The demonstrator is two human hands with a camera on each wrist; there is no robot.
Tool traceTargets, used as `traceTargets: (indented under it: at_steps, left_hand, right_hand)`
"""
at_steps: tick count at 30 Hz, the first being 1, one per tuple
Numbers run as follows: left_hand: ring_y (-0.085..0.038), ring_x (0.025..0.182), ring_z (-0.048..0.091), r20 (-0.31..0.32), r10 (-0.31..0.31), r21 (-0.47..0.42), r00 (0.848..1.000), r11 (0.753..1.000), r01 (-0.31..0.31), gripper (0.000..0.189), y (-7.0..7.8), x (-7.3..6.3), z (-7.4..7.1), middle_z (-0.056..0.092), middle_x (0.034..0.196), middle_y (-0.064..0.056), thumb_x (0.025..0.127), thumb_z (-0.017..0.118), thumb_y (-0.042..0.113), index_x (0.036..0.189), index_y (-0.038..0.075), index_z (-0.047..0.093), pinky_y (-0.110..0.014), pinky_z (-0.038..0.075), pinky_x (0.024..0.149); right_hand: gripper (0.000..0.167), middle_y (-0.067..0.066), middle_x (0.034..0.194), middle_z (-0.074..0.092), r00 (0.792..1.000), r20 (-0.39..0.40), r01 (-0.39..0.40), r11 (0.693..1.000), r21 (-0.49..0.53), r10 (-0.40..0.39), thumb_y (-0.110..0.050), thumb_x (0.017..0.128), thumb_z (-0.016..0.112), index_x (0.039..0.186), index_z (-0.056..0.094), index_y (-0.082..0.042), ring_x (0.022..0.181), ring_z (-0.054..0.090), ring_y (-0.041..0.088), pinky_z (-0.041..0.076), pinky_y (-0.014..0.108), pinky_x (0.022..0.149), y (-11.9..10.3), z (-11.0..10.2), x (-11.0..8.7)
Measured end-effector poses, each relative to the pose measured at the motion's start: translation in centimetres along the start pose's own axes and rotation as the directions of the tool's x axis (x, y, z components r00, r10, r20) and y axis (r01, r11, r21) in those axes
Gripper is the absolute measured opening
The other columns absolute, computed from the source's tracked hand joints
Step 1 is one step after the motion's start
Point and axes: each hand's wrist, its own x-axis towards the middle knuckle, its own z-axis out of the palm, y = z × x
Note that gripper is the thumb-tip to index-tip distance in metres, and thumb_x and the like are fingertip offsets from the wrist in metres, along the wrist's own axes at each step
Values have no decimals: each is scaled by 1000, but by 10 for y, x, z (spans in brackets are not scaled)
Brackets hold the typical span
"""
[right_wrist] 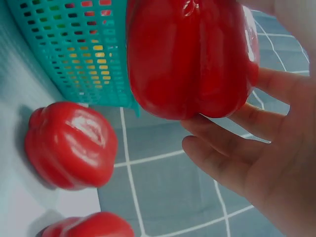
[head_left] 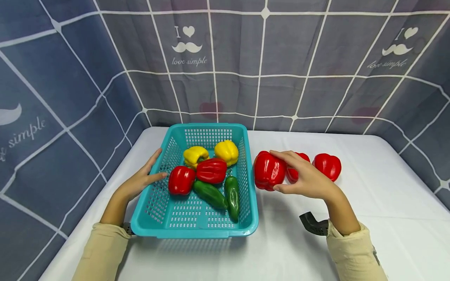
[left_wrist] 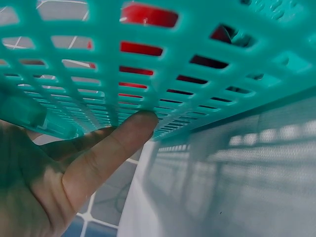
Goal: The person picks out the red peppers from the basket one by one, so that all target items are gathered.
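Observation:
A turquoise basket (head_left: pixel 193 233) holds two red bell peppers, two yellow bell peppers (head_left: pixel 226 152), a dark green cucumber (head_left: pixel 211 194) and a green chili pepper (head_left: pixel 232 198). At its left side my left hand (head_left: pixel 138 181) grips the rim; in the left wrist view a finger (left_wrist: pixel 106 160) lies against the outside of the slotted wall. My right hand (head_left: pixel 306 175) holds a large red bell pepper (head_left: pixel 268 171) between thumb and fingers, just outside the basket's right rim. The right wrist view shows that pepper (right_wrist: pixel 190 59) raised above the table.
Two more red bell peppers stand on the white table (head_left: pixel 379 187) to the right, one (head_left: pixel 327 167) in plain sight and one (head_left: pixel 292 175) partly behind my right hand. A dark grey checked curtain (head_left: pixel 239 93) rises behind the table and along both sides.

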Motion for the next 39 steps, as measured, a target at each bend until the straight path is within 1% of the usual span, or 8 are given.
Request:
traceTargets:
  at_steps: [7,10,15,20,27,34,37,39]
  left_hand:
    - [-43,135,10,-3,-5,3,1000,1000,5,85,1,0,0,-10,153,-12,89,52,20,147,23,-10,-60,34,96]
    - [-43,135,10,0,-5,0,1000,1000,5,85,1,-1,0,-10,153,-12,90,52,20,147,23,-10,-60,34,96]
    - [-43,136,7,3,-6,-4,1000,1000,6,85,0,-1,0,-10,153,-12,90,52,20,147,22,-11,-61,29,99]
    - [-43,136,6,1,-5,-7,1000,1000,5,85,1,-1,0,-10,153,-12,89,53,20,147,22,-10,-62,28,99]
    - [-43,136,7,1,-5,-11,1000,1000,5,85,-1,0,0,-10,153,-12,90,52,19,147,22,-10,-62,29,98]
    - [-43,136,5,-2,-1,-15,1000,1000,1,85,0,0,0,-11,153,-11,89,53,19,147,22,-10,-62,27,99]
    - [-43,136,6,-2,-4,-19,1000,1000,4,85,1,0,0,-11,153,-11,89,53,19,147,23,-10,-60,32,97]
    - [-43,136,6,-1,-7,-21,1000,1000,7,86,1,-1,1,-11,153,-11,89,53,19,147,24,-10,-60,31,97]
  right_hand:
    - [81,4,119,50,1000,-6,-5,1000,-26,5,-21,64,81,135,43,-16,108,47,22,54,41,74,11,4,-5]
    - [82,5,117,50,1000,17,-21,999,-42,21,-22,62,81,135,43,-15,107,46,22,54,41,74,14,8,-5]
    - [84,8,122,48,996,55,-62,997,-41,64,-22,61,81,135,42,-15,112,44,27,54,44,75,17,14,-4]
    - [82,8,122,48,992,97,-74,997,-26,76,-22,63,80,136,42,-15,112,44,26,54,41,76,20,19,-2]
    - [81,11,128,47,983,153,-101,995,2,100,-25,64,80,135,42,-15,118,42,33,55,39,74,25,27,-1]
    - [83,12,132,47,965,216,-146,989,-14,146,-26,64,81,136,42,-14,129,29,44,53,46,78,28,31,1]
    - [82,11,131,48,962,233,-145,989,-19,145,-25,64,81,135,43,-14,126,35,40,53,44,79,29,33,1]
    - [81,10,131,48,959,242,-146,989,-23,147,-26,64,81,135,43,-14,124,39,36,53,43,79,30,34,0]
